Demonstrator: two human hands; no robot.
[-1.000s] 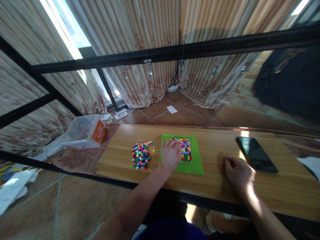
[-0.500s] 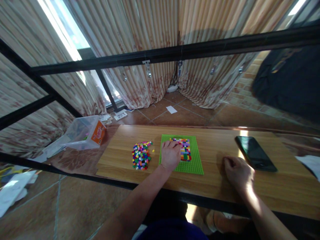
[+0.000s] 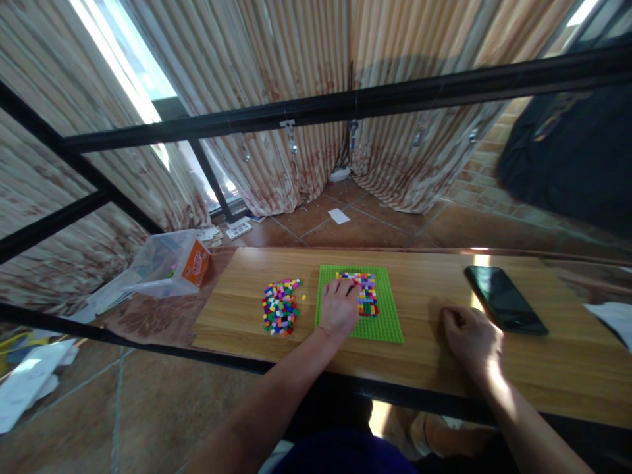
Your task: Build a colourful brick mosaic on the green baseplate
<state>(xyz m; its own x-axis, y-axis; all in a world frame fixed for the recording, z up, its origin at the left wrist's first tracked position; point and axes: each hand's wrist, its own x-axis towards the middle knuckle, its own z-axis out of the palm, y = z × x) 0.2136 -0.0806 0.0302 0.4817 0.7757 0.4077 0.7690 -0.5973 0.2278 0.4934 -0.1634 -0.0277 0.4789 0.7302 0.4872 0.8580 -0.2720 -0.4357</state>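
My left hand (image 3: 340, 307) is over the left part of a green studded baseplate (image 3: 392, 322), its fingers bent down onto the block of small coloured building bricks (image 3: 368, 293) fixed there. The fingertips are closed together, and whatever is under them is hidden. Left of the plate lies a loose pile of small bricks (image 3: 280, 307) in many colours, with a single yellow brick (image 3: 304, 297) apart from it. My right hand (image 3: 473, 339) rests on the wooden table as a loose fist, and nothing shows in it. Beside it on the right is a black phone (image 3: 506, 299).
A clear plastic box (image 3: 165, 263) with an orange label stands past the table's left end. A black metal bar (image 3: 320, 112) crosses above the far side. White paper (image 3: 612, 322) lies at the right edge. Pleated curtains (image 3: 296, 59) hang behind.
My left hand has shifted very slightly to the right over the bricks on the plate. The right hand stays on the table, and the view has tilted a little.
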